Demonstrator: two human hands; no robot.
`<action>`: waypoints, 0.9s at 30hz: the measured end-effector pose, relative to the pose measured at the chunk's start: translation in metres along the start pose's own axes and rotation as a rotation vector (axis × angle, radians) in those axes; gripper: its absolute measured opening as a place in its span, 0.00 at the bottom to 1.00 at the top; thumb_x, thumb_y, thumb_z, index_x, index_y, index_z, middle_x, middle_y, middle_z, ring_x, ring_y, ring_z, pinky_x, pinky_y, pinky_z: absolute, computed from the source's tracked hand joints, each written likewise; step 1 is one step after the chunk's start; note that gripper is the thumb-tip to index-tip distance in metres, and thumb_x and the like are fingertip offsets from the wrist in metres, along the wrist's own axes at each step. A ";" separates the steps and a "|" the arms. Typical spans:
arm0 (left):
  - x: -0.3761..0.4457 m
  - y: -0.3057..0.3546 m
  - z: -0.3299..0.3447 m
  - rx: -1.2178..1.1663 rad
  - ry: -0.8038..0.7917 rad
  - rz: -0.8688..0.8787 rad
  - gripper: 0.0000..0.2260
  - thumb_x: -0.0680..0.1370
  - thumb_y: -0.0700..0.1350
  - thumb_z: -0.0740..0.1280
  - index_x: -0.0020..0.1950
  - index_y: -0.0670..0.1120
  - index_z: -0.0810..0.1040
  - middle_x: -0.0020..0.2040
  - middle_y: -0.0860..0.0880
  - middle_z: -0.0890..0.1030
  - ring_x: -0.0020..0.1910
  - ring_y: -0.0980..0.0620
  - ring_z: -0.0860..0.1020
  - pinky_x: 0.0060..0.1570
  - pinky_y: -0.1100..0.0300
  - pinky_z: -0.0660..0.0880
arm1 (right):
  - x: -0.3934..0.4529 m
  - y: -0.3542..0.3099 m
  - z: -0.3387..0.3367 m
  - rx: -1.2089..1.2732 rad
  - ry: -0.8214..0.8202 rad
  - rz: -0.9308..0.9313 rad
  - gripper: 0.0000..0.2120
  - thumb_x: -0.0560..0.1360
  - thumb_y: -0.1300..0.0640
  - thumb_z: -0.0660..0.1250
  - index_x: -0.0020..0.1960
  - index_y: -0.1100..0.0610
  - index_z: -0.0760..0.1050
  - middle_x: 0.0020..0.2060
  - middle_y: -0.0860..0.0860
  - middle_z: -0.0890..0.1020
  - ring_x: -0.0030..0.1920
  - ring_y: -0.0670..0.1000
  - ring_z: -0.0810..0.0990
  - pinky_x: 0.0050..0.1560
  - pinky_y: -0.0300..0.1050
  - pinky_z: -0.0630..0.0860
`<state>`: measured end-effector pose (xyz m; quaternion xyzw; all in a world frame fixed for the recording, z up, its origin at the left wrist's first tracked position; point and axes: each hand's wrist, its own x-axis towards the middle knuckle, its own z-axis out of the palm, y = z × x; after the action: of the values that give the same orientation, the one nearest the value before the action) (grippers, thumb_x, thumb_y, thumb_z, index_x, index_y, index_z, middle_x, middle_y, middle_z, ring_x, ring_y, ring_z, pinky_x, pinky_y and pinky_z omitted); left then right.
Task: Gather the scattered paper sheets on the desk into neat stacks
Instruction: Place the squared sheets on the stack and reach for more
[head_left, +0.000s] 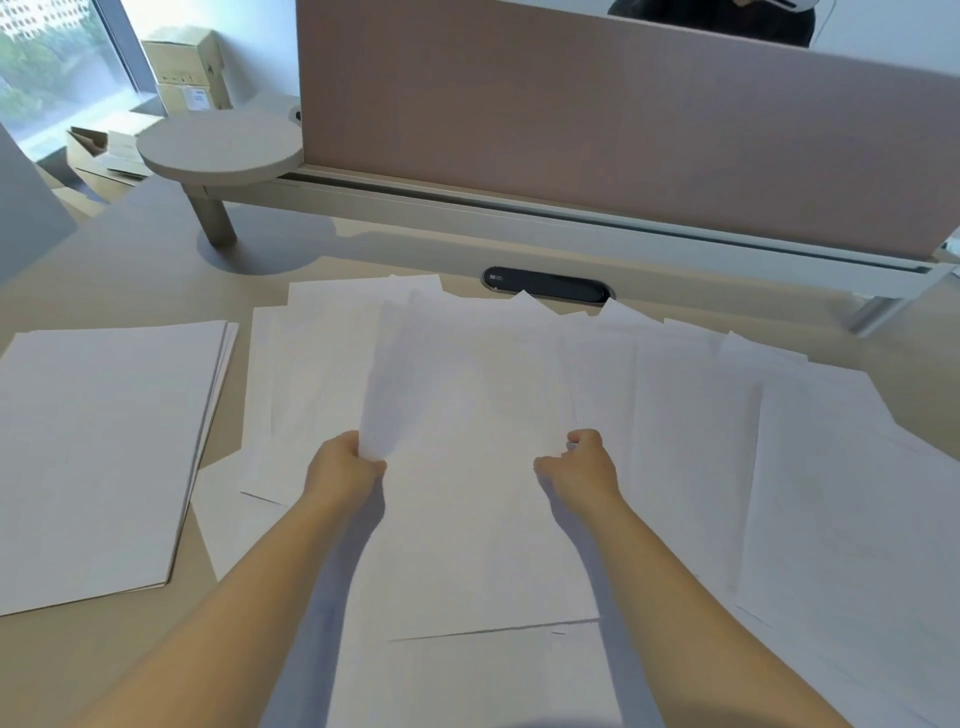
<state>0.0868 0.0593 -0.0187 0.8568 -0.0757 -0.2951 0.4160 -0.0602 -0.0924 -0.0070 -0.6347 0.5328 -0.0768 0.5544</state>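
Several white paper sheets lie scattered and overlapping across the middle and right of the desk. One raised bundle of sheets stands tilted in front of me. My left hand grips its left edge with curled fingers. At its right edge my right hand pinches the bundle, fingers curled. A neater stack of sheets lies flat on the left of the desk, apart from both hands.
A pink divider panel closes off the back of the desk. A dark oval cable port sits just behind the papers. A round raised shelf on a post stands at the back left, cardboard boxes beyond.
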 end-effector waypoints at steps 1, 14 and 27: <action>0.001 -0.001 -0.005 0.000 0.038 0.020 0.09 0.76 0.33 0.62 0.55 0.39 0.76 0.46 0.42 0.75 0.47 0.45 0.72 0.48 0.55 0.67 | 0.000 -0.002 0.000 -0.005 -0.004 0.012 0.28 0.75 0.67 0.61 0.72 0.61 0.56 0.69 0.56 0.65 0.52 0.48 0.67 0.53 0.40 0.66; 0.016 -0.023 -0.039 -0.104 0.305 -0.064 0.11 0.78 0.35 0.60 0.59 0.38 0.73 0.54 0.38 0.77 0.49 0.42 0.71 0.49 0.53 0.67 | 0.011 -0.006 0.028 -0.233 0.046 -0.036 0.25 0.74 0.63 0.63 0.70 0.61 0.61 0.69 0.56 0.65 0.68 0.55 0.67 0.59 0.41 0.66; 0.028 -0.033 -0.054 -0.055 0.248 -0.047 0.14 0.77 0.33 0.60 0.63 0.37 0.72 0.60 0.37 0.76 0.58 0.39 0.72 0.51 0.55 0.65 | 0.019 -0.012 0.015 -0.941 -0.169 -0.083 0.18 0.71 0.50 0.70 0.57 0.49 0.66 0.59 0.53 0.71 0.62 0.56 0.65 0.57 0.46 0.64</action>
<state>0.1362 0.1061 -0.0306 0.8765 0.0046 -0.1987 0.4385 -0.0349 -0.0999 -0.0123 -0.8414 0.4371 0.2028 0.2447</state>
